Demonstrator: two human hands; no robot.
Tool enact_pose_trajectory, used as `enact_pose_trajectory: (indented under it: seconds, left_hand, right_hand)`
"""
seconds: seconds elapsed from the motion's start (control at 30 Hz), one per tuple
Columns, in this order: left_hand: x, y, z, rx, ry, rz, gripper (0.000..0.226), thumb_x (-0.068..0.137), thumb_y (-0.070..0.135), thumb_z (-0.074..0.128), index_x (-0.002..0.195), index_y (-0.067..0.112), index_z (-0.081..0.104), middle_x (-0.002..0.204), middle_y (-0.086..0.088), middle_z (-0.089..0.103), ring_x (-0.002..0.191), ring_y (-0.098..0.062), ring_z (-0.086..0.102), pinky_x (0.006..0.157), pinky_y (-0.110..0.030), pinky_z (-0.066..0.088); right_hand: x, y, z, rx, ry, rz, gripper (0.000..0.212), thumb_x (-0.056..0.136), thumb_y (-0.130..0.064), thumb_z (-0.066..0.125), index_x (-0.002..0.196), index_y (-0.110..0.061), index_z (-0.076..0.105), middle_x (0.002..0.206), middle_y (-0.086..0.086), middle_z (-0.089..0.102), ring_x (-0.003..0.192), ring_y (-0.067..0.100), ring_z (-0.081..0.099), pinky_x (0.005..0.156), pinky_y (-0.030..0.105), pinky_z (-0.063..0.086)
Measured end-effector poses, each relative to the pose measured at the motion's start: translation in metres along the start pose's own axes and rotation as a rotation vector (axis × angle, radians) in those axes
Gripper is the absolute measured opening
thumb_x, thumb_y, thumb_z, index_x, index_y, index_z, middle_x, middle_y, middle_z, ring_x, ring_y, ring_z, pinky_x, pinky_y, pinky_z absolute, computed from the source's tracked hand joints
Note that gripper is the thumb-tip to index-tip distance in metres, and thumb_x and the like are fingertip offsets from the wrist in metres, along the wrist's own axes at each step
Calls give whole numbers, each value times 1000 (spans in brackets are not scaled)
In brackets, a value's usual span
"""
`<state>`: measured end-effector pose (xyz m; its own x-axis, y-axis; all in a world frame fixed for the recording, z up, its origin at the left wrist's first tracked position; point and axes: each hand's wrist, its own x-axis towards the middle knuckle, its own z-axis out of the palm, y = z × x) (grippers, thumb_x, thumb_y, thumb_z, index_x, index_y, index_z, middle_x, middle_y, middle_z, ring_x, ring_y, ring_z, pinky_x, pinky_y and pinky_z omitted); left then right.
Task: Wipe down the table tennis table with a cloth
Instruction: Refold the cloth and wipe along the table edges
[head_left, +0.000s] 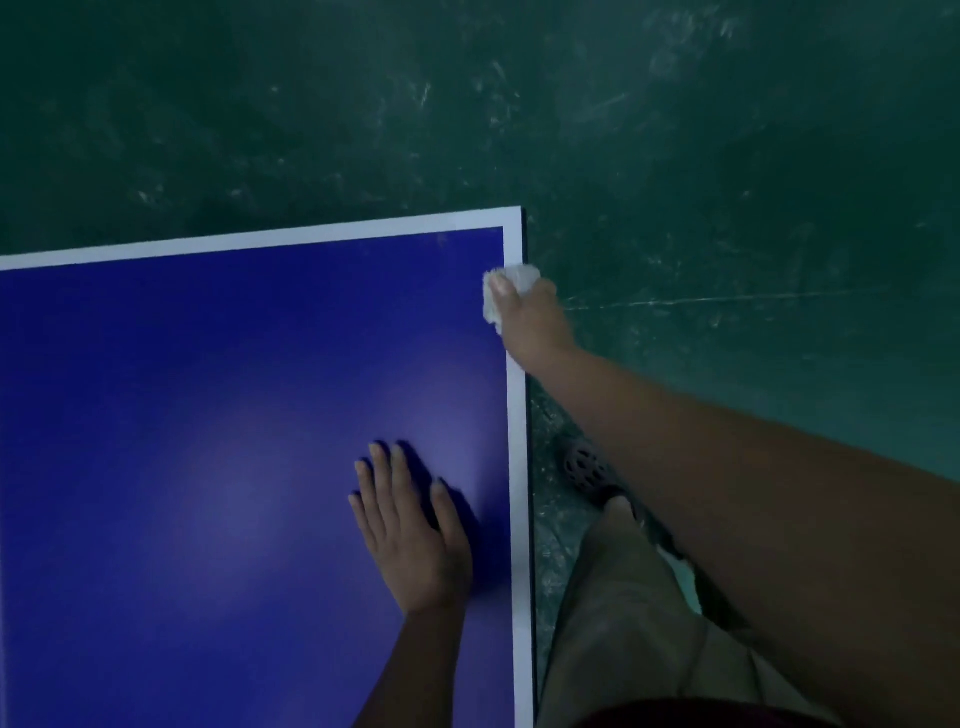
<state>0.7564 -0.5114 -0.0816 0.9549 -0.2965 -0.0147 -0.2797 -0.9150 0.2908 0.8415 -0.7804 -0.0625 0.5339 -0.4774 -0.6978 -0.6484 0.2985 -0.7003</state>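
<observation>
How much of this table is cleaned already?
Hard to say what is done: the blue table top shows no obvious marks near the left hand, which rests flat on it. In hand: the right hand grips the white cloth on the side line, close to the far corner. Left: probably that corner, the end line, and whatever lies out of view.

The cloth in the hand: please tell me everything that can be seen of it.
The cloth is white, soft-looking and crumpled into a small wad. The right hand grips it, so only its far and left parts show. It lies on the white border stripe at the right edge of the blue table, near the far corner.
</observation>
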Motion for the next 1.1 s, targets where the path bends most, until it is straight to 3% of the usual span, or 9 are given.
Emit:
enact_pose_trajectory:
  seconds: [0.1, 0.23, 0.37, 0.43, 0.53, 0.67, 0.8, 0.97, 1.1]
  left_hand:
    - [69, 39, 6, -113, 99, -171, 61, 115, 29, 48, 170, 7, 30, 178, -6, 27, 167, -23, 20, 137, -50, 15]
    - [169, 80, 23, -148, 158, -513, 67, 117, 39, 42, 173, 11, 17, 182, -3, 12, 169, -20, 8, 137, -44, 2]
    - [233, 99, 42, -57, 159, -835, 70, 116, 52, 28, 175, 19, 8, 183, 3, 0, 169, -20, -5, 135, -48, -7]
    - [242, 102, 45, -9, 187, -890, 69, 116, 53, 26, 175, 22, 9, 183, 5, 1, 169, -19, -4, 135, -49, -7]
    - [241, 106, 48, 76, 204, -906, 69, 115, 53, 26, 175, 22, 14, 183, 5, 7, 169, -18, 2, 136, -48, -4]
    - [244, 112, 48, 106, 229, -914, 71, 111, 54, 26, 174, 20, 22, 182, 3, 15, 169, -21, 9, 136, -49, 3]
    - [243, 112, 48, 132, 220, -910, 71, 111, 54, 26, 173, 20, 25, 182, 2, 17, 169, -21, 10, 136, -48, 4]
    - [243, 114, 45, 129, 216, -909, 70, 112, 52, 27, 173, 18, 25, 182, 1, 17, 169, -21, 10, 136, -49, 5]
    - [244, 113, 45, 121, 214, -918, 71, 111, 50, 30, 173, 18, 23, 182, 1, 16, 169, -21, 8, 136, -48, 3]
  right_hand:
    - [-36, 27, 6, 46, -36, 139, 45, 112, -49, 49, 133, -10, 42, 109, 3, 60, 86, 12, 59, 66, 22, 42]
    - [-38, 29, 10, 85, -47, 256, 54, 112, -49, 48, 146, -10, 34, 135, 10, 55, 117, 28, 60, 98, 37, 47]
    - [11, -5, 2, 87, -29, 203, 47, 113, -49, 45, 142, -13, 37, 130, 10, 51, 115, 26, 55, 103, 40, 46]
    - [41, -27, -8, 55, -54, 211, 54, 112, -51, 45, 149, -13, 34, 139, 13, 52, 125, 29, 55, 115, 44, 44]
    - [65, -49, -23, -29, -107, 187, 77, 111, -55, 45, 164, -7, 17, 165, 15, 41, 146, 34, 47, 112, 39, 38]
    - [72, -57, -37, -116, -179, 163, 80, 111, -55, 44, 166, -7, 11, 171, 15, 34, 151, 35, 43, 119, 43, 37]
    - [84, -69, -57, -292, -351, 125, 71, 112, -51, 46, 159, -5, 21, 154, 14, 45, 134, 26, 50, 101, 31, 33]
    - [113, -99, -78, -778, -646, 16, 79, 110, -60, 43, 158, 1, 28, 156, 23, 47, 132, 36, 58, 93, 38, 44]
    - [129, -123, -72, -1092, -806, -32, 85, 111, -58, 43, 165, 3, 19, 131, 22, 61, 82, 17, 60, 60, 31, 38]
